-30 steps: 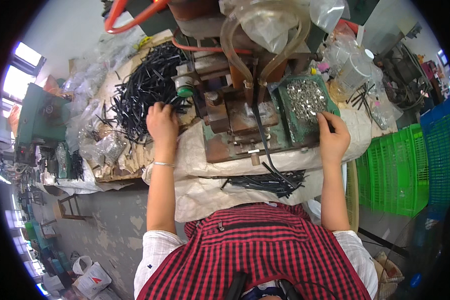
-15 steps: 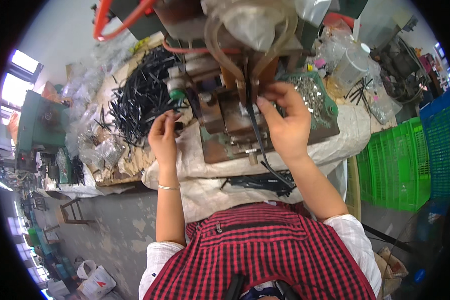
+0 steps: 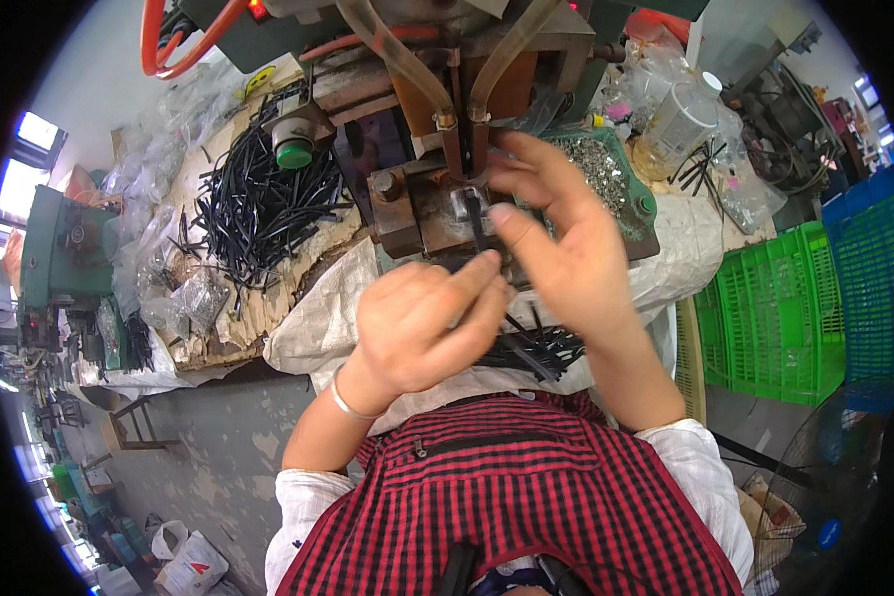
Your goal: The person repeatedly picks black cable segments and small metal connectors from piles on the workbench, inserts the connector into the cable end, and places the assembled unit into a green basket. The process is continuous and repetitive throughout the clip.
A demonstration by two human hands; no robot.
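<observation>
In front of me stands a bench press with a metal die block (image 3: 437, 223) under two upright tubes. A narrow black strap (image 3: 478, 234) runs from the die toward me. My left hand (image 3: 422, 323) is closed, pinching that strap between thumb and forefinger just before the die. Beside the die on the right is my right hand (image 3: 566, 243), slightly blurred. Its thumb and fingers are apart, the thumb near the strap, and I see nothing in it. More black straps (image 3: 531, 350) lie on the cloth before the press, partly hidden beneath my hands.
A heap of black straps (image 3: 258, 209) covers the bench at left, beside a green button (image 3: 294, 153). Small shiny metal pieces (image 3: 596, 169) fill a green tray on the right. Beyond are a clear plastic jug (image 3: 677, 124) and green crates (image 3: 770, 318).
My left hand has moved right from beside the press and now pinches the strap. My right hand has come off the strap at the die and spread. The view has shifted slightly.
</observation>
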